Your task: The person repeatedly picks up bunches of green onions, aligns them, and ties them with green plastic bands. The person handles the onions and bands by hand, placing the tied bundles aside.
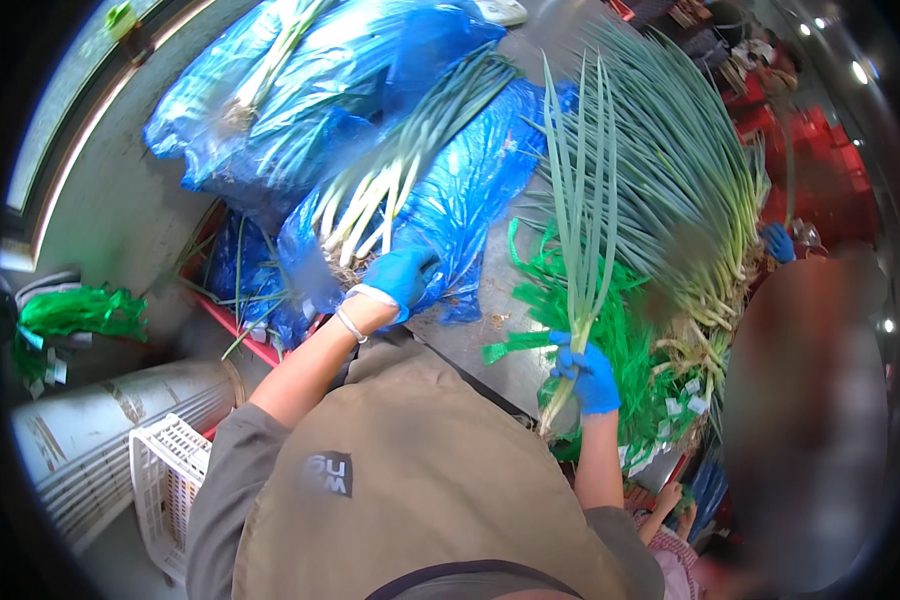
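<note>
My right hand [586,379], in a blue glove, is closed round a few green onions [579,300] near their white stems, with the leaves pointing away from me. My left hand [401,279], also gloved in blue, is beside the root end of a bunch of green onions [375,187] lying on a blue plastic bag [465,180]; its fingers are partly hidden, so whether it grips anything does not show. Green mesh netting [615,330] with small white tags lies under and beside my right hand. A large heap of green onions [667,165] spreads over the metal table [450,330] on the right.
More green onions lie in and on blue bags [322,75] at the upper left. At left are a red crate [229,322], green netting [82,311] and a white plastic basket [146,480]. Another person's gloved hand [778,242] and a person's bare hands [671,496] appear at right.
</note>
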The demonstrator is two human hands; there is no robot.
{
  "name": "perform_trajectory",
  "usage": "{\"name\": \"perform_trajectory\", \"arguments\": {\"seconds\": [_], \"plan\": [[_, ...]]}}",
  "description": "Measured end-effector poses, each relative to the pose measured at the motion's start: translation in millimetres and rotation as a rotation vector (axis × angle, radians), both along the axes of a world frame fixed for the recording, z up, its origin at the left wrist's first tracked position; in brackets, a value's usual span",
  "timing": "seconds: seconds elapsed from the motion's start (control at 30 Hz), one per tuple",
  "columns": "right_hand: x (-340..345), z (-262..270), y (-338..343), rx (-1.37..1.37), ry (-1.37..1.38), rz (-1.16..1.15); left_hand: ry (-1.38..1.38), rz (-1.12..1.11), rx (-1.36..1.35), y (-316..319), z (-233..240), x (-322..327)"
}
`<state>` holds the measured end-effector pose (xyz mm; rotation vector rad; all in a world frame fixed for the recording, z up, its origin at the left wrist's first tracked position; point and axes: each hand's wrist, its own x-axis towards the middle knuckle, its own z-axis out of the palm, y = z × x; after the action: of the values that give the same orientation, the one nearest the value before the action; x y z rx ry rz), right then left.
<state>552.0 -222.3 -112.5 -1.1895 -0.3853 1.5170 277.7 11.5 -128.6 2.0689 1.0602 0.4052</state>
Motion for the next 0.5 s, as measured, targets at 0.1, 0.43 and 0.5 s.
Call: {"name": "perform_trajectory", "arguments": {"seconds": [0.1,0.43,0.5], "plan": [[-4,-1,-9,0.008,-0.004,0.059,-0.107,0.106,0.074,16,-7,1],[-20,19,19,-0.136,-0.041,0.537,-1.043,0.430,-0.723,66,39,-47],[-26,21,32,-0.161,-0.040,0.632,-1.044,0.480,-0.741,67,40,-71]]}}
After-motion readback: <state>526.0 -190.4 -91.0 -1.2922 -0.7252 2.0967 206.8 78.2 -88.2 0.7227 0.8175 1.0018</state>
